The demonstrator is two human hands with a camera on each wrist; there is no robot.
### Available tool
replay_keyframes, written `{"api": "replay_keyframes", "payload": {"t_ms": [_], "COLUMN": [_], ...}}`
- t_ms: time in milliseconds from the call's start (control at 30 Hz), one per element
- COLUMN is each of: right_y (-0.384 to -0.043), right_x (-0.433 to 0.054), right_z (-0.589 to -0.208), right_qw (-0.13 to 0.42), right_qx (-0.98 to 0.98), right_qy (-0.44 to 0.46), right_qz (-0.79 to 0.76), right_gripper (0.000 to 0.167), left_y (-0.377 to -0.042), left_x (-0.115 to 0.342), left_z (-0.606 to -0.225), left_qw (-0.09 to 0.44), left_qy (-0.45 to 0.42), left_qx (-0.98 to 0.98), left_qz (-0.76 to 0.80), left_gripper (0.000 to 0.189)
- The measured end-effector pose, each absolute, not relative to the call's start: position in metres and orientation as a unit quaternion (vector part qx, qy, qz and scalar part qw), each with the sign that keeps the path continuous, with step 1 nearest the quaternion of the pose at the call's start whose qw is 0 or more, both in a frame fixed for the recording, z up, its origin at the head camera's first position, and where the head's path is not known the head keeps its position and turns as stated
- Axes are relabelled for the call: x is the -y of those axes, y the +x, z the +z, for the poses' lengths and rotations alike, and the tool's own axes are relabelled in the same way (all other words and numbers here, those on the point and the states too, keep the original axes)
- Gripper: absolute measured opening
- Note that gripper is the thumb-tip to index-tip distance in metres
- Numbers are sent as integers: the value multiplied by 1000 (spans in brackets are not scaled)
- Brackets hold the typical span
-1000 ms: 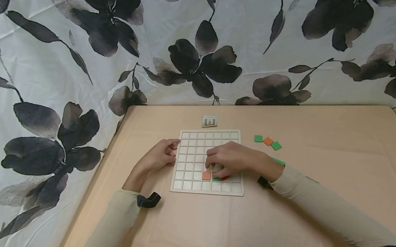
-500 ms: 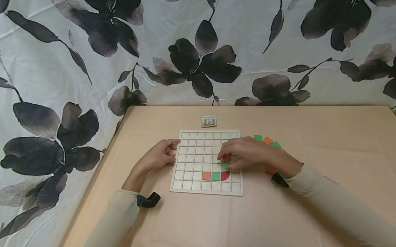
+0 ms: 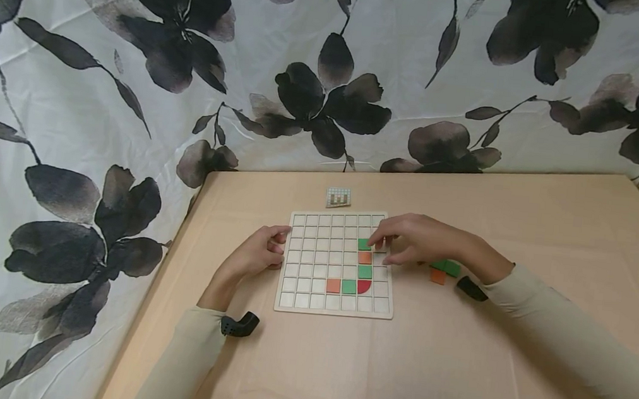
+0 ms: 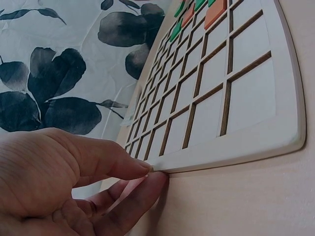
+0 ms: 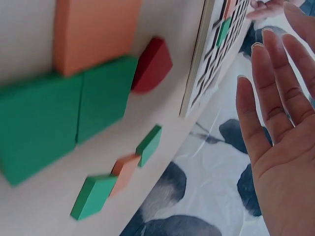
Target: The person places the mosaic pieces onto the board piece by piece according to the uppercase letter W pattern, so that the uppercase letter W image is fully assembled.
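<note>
A white grid board (image 3: 310,308) lies flat on the table, with several coloured tiles in its cells. Along the row near its front are an orange tile (image 3: 333,285), a green tile (image 3: 348,286) and a rounded red tile (image 3: 364,286). Above the red one, a column runs green, orange (image 3: 364,258), green (image 3: 364,244). At the board's left edge, my left hand (image 4: 74,177) holds the rim between thumb and fingertips. My right hand (image 3: 421,240) hovers over the board's right edge, fingers loosely extended and holding nothing in the right wrist view.
Right of the board lie loose tiles: two green (image 5: 108,101), an orange (image 5: 98,34) and a red (image 5: 152,66). Another green-orange-green group, including an orange tile (image 5: 125,172), is beyond, hidden in the head view. A small pattern card (image 3: 338,197) sits behind the board. Floral cloth (image 3: 311,34) hangs behind.
My right hand has drawn back rightward and away across the board, uncovering the lower row and the green-orange-green column. My left hand stays at the board's left edge.
</note>
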State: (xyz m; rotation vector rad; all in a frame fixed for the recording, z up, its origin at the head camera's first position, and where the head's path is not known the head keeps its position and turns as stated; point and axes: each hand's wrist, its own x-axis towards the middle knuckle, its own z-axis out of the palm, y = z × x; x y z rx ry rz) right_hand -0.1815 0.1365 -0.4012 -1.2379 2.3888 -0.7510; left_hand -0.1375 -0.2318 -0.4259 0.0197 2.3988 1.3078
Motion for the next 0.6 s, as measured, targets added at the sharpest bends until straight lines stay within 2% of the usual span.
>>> {"api": "replay_keyframes", "payload": {"t_ms": [600], "right_y": [-209], "right_x": [-174], "right_z": [-410], "right_qw": [144], "right_qx": [-863], "right_qy": [-394], "right_qz": [-281], "right_gripper": [31], "left_y": [-140], "left_x": [232], "left_z": [-422], "left_qw": [212], "left_qy": [3], "left_qx": [-854], "left_qz": [476], "left_gripper": [70]}}
